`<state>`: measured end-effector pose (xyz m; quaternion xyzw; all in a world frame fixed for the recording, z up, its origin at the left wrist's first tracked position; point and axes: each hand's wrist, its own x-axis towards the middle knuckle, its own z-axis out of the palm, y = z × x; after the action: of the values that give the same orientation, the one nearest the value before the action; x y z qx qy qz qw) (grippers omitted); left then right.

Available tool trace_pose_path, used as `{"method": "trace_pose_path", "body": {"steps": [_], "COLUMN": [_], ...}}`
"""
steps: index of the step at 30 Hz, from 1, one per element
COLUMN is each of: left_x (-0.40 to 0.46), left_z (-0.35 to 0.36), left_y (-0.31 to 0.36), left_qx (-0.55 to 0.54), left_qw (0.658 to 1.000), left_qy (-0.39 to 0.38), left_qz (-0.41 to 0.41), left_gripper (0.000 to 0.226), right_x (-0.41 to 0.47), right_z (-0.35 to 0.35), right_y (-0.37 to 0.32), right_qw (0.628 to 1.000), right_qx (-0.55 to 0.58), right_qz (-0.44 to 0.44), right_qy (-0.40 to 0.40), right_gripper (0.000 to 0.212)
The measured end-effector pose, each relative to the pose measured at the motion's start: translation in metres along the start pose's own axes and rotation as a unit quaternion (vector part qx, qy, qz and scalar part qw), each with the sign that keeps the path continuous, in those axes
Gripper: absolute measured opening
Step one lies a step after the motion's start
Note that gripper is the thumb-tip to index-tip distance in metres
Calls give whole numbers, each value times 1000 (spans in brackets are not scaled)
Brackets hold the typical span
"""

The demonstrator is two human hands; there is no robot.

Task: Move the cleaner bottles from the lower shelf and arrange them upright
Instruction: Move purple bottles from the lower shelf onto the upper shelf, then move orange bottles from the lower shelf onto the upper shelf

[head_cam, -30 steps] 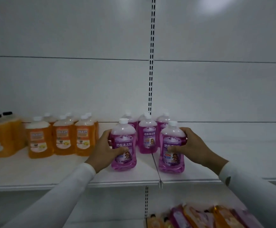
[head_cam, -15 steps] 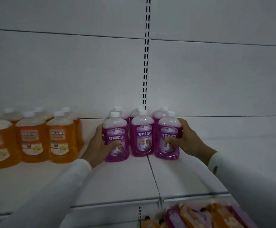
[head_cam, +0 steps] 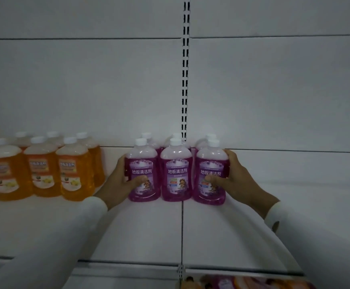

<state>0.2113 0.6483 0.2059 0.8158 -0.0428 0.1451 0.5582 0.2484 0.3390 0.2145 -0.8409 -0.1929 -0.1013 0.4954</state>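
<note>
At frame centre, the left hand and right hand each grip an upright purple cleaner bottle with curled fingers on the shelf.

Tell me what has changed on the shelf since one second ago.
Both hands pushed their purple bottles back: left hand with the left bottle, right hand with the right bottle, now level with the middle bottle. Grips and orange bottles unchanged.
</note>
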Motion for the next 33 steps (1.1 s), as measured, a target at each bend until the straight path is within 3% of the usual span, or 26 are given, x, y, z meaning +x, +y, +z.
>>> {"method": "trace_pose_path", "body": {"steps": [5,10,12,16,19,26,30,33], "left_x": [-16,-49,-64,-85,-102,-159,-200,-229], "left_z": [-6,-11,-9,13,47,145,197,234], "left_y": [16,24,30,44,54,77,86,86], "left_qx": [94,260,300,321,303,166,129,151], "left_qw": [994,962,953,937,929,918,898,886], "left_qy": [-34,-19,-37,-107,-153,-242,-293,-326], "left_qz": [-43,-81,-37,84,149,265,300,293], "left_gripper": [69,66,57,56,63,55,50,64], "right_x": [-1,-17,-31,-72,-111,-226,-287,-330], "right_z": [-3,-10,-16,-22,-25,-82,-126,-144], "right_y": [-3,-17,-22,-39,-51,-57,-51,-36], "right_qw": [1000,995,988,968,956,921,896,886], "right_qx": [8,-53,-100,-210,-252,-323,-349,-354], "right_qz": [13,86,118,141,151,210,259,280], "right_qy": [-5,3,19,11,9,60,93,108], "right_gripper": [76,105,107,84,75,67,67,65]}}
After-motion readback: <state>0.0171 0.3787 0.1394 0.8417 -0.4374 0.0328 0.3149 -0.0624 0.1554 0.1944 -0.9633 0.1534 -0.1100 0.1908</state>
